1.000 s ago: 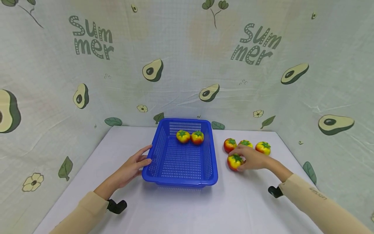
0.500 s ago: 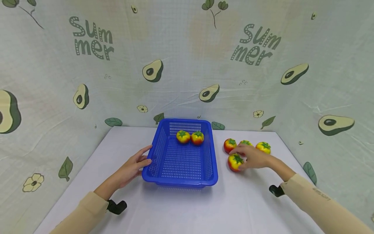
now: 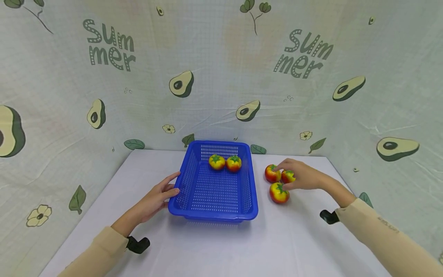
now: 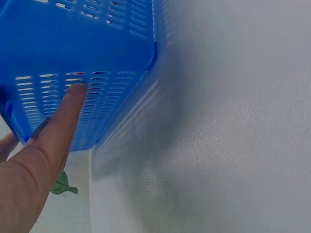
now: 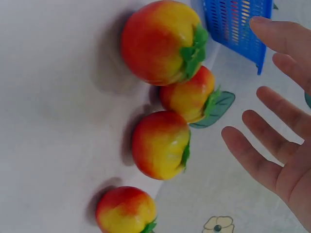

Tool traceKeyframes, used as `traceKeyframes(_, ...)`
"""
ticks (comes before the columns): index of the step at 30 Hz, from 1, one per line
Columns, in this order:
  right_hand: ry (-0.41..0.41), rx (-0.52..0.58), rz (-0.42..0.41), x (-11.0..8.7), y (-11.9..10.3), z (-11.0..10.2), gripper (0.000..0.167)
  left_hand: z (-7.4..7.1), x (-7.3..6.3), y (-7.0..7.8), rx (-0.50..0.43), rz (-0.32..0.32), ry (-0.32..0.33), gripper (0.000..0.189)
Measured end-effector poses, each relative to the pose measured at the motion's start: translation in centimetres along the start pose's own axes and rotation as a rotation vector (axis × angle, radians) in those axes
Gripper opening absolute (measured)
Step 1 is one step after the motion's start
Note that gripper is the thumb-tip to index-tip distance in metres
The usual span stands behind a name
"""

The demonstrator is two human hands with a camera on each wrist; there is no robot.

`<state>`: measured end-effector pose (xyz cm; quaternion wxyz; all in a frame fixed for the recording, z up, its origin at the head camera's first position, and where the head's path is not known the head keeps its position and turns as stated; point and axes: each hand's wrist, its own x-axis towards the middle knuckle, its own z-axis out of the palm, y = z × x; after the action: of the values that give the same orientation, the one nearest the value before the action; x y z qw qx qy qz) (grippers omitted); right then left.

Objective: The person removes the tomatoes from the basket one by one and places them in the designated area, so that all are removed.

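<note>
My left hand [image 3: 157,200] rests against the left side of a blue plastic basket [image 3: 212,215]. Its thumb and index finger lie at the rim, and in the left wrist view a straight finger [image 4: 63,116] touches the slotted wall. My right hand [image 3: 302,175] hovers over several red-and-yellow, persimmon-like fruits with green leafy tops. The nearest fruit [image 3: 278,194] lies below the thumb; two more fruits, one left [image 3: 272,175] and one right [image 3: 287,177], sit behind it. The hand hides another, which the right wrist view shows [image 5: 126,211]. The right fingers are spread, holding nothing.
Inside the basket, two similar fruits, one left [image 3: 217,163] and one right [image 3: 233,164], sit side by side at the far end. A white table [image 3: 214,250] lies beneath everything. Patterned cloth [image 3: 214,57] hangs behind and at both sides.
My right hand has lifted off the nearest fruit and shifted slightly back and right, now covering the rightmost fruit. The left hand and basket have stayed put.
</note>
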<state>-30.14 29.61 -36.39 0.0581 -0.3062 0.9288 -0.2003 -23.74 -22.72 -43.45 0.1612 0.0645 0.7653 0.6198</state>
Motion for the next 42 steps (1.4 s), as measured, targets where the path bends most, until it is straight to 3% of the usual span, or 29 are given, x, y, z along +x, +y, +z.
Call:
traceKeyframes(14, 0.048, -0.047, -0.069, 3.1, -3.3, -3.2, 0.059, 0.0, 0.0, -0.1, -0.004, 0.003, 0.003, 0.071)
traceKeyframes(27, 0.031, -0.084, -0.145, 7.2, -7.1, -4.1, 0.062, -0.2, 0.1, -0.1, -0.005, -0.001, -0.002, 0.072)
traceKeyframes(42, 0.003, -0.087, -0.137, 12.0, -9.3, -3.5, 0.063, -0.3, 0.1, 0.1, -0.033, -0.008, -0.020, 0.074)
